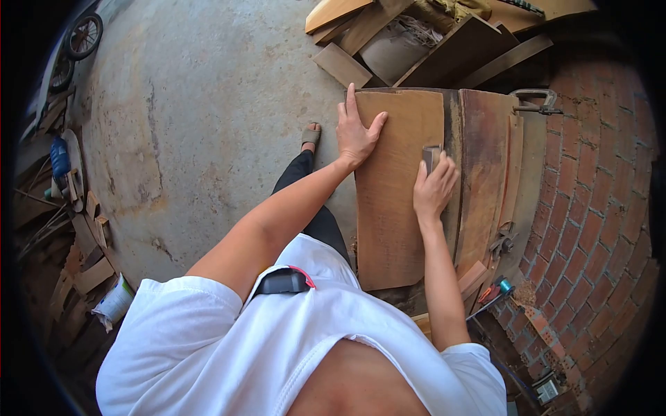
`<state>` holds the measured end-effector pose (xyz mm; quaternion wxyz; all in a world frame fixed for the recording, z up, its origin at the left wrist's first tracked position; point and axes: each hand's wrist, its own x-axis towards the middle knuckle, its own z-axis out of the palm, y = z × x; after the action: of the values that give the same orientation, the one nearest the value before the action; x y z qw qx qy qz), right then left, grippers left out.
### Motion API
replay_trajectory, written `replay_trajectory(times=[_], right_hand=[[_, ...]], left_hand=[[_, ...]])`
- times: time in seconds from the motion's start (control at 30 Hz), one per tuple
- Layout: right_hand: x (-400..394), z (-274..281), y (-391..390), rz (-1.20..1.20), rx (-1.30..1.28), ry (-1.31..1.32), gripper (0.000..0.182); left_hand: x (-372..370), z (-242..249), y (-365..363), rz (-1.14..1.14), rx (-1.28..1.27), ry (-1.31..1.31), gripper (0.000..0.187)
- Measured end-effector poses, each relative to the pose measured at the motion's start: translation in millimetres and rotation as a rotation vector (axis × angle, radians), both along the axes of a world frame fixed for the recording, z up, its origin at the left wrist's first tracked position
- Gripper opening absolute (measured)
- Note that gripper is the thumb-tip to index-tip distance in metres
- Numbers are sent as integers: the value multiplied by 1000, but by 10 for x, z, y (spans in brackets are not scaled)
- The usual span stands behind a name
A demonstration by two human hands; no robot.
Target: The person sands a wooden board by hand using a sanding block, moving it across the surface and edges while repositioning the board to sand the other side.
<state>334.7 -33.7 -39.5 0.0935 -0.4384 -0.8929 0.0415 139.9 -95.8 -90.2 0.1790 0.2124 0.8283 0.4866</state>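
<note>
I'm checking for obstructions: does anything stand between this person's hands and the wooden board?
Only the small block held in the right hand, near the right edge of the wooden board. Nothing visible stands between the left hand and the board; it rests at the left edge.

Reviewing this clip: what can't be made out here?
All in the head view:
- Small block: its lower part is hidden by the right hand.
- Left hand: its palm is hidden by the back of the hand.
- Wooden board: its underside is hidden by its upper face.
- Wheels: the rest of the vehicle is lost in the dark lens edge.
- White bag: print too small to read.
</note>
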Motion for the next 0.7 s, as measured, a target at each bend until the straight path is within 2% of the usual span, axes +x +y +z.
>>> replay_trajectory(times=[0.1, 0.17, 0.27, 0.37, 0.5, 0.57, 0.7], right_hand=[[-987, -103, 818, -56, 149, 94, 41], [-1303, -157, 1147, -81, 166, 55, 37], [-1156, -117, 990, -56, 158, 100, 43], [-632, -66, 237, 14, 90, 83, 55], [-136, 74, -442, 47, 5, 40, 58], [-223, 18, -346, 54, 13, 54, 57], [-1092, -106, 630, -5, 186, 101, 45]], left_hand=[[-2, -2, -21, 3, -7, 9, 99], [12, -16, -23, -2, -10, 7, 99], [17, -38, -28, -6, 8, 21, 99], [17, -55, -30, -6, 13, 9, 98], [15, -19, -22, 13, 30, -22, 98], [16, -20, -33, 1, 35, -41, 98], [2, 7, -34, -2, 28, -19, 98]])
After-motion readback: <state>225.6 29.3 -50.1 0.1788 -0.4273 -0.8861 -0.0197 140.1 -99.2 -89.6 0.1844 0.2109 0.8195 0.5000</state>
